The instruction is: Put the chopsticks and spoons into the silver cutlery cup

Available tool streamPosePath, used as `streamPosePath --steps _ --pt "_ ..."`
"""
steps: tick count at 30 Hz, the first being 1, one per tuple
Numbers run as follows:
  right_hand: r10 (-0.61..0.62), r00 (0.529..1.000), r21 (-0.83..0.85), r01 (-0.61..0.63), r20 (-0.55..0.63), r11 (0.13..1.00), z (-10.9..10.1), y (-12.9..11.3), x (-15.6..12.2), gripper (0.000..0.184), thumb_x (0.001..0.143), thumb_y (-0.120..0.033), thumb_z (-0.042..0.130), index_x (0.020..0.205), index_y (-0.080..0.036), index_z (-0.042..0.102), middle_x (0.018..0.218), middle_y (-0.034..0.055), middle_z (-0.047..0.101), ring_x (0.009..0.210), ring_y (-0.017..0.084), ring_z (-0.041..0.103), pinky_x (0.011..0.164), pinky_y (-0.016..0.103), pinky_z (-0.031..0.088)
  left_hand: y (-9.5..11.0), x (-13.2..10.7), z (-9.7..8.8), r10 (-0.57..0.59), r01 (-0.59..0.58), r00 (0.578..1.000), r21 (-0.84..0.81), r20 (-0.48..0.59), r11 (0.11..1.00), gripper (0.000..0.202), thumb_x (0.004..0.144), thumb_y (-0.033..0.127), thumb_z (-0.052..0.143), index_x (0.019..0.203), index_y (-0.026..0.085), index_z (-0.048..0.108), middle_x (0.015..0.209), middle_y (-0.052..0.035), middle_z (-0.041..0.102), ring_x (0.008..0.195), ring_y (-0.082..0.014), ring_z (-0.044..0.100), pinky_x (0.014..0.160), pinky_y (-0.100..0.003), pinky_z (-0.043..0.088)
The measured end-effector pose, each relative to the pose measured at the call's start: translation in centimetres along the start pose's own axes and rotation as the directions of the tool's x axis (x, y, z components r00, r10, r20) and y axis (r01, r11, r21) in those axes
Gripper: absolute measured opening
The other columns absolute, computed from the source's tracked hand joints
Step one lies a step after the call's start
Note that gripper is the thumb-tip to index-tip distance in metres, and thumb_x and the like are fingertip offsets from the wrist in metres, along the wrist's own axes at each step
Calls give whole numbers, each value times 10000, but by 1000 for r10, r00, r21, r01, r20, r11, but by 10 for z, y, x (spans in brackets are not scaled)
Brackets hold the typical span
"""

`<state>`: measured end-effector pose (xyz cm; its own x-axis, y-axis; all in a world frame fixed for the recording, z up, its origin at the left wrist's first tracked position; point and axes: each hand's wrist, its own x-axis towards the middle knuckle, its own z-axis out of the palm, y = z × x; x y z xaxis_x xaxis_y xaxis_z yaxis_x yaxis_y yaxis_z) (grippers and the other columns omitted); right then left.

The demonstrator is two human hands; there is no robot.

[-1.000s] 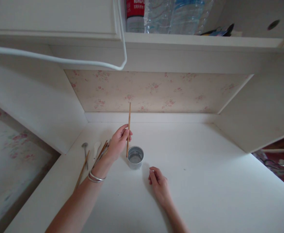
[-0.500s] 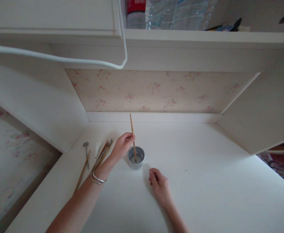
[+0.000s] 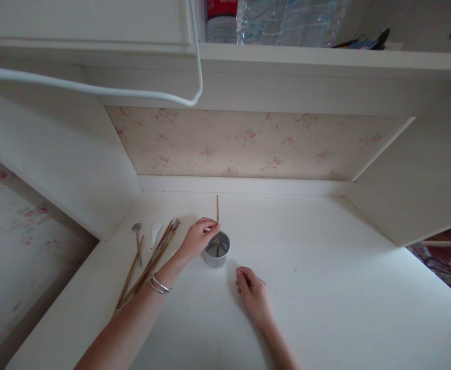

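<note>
My left hand [image 3: 199, 239] pinches a wooden chopstick [image 3: 217, 208] that stands nearly upright. The chopstick's lower end is inside a small grey metal-looking holder [image 3: 215, 261] with perforated sides, at the middle of the table. My right hand [image 3: 254, 294] rests on the tabletop just right of and nearer than the holder, its fingers curled in with nothing visible in them. Left of my left wrist lie several more chopsticks [image 3: 131, 272], a metal spoon [image 3: 137, 236] and a white spoon [image 3: 155, 235]. Another metal spoon [image 3: 175, 223] lies among the chopsticks, partly covered by them.
The white tabletop [image 3: 325, 288] is bounded by side panels and a flowered back wall [image 3: 248, 144]. Above is a shelf [image 3: 325, 59] with plastic-wrapped bottles [image 3: 267, 23]. A white cable [image 3: 133, 93] hangs down at the upper left.
My left hand has lowered slightly and moved right, and the chopstick has gone from leaning to nearly upright, its top lower. My right hand stays in place.
</note>
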<state>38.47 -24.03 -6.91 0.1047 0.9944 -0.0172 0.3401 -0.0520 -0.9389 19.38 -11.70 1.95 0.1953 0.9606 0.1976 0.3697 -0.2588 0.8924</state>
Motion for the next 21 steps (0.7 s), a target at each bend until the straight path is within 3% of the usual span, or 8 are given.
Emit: streamPosePath --steps 4,7,14,18,21 --pt "-12 1000 -24 12 3 1000 0 -1 0 419 927 -537 451 942 -185 677 665 27 653 587 180 608 568 263 467 -3 -3 3 -24 25 999 -21 36 999 305 861 446 594 919 177 725 1006 -77 690 922 -196 651 797 -302 523" --pt "-21 1000 -21 21 6 1000 0 -1 -1 416 927 -528 456 941 -176 678 670 28 652 586 174 601 569 258 462 -3 -8 3 -96 100 994 -96 51 990 360 845 467 622 1043 174 692 1111 -94 677 964 -206 644 842 -321 516" --pt "25 999 44 -23 -25 999 0 -5 -2 403 916 -526 490 952 -167 669 654 18 629 590 172 581 579 268 464 -24 -46 1 -139 159 987 -393 79 906 811 754 550 722 1429 239 396 1490 -140 404 1356 -285 401 1101 -421 354" --pt "25 999 67 -22 -36 998 6 -30 -8 384 922 -516 500 951 -169 661 637 7 610 530 148 525 511 253 421 -44 -68 11 -97 127 992 -538 83 833 1034 666 547 799 1497 270 248 1566 -143 266 1444 -312 254 1160 -454 270" --pt "-89 995 53 87 45 995 18 -69 -12 324 942 -461 505 942 -183 670 657 9 628 553 141 545 520 241 421 -55 -77 21 -100 149 988 -589 116 794 1156 619 485 850 1519 270 158 1578 -154 234 1423 -332 296 1164 -486 260"
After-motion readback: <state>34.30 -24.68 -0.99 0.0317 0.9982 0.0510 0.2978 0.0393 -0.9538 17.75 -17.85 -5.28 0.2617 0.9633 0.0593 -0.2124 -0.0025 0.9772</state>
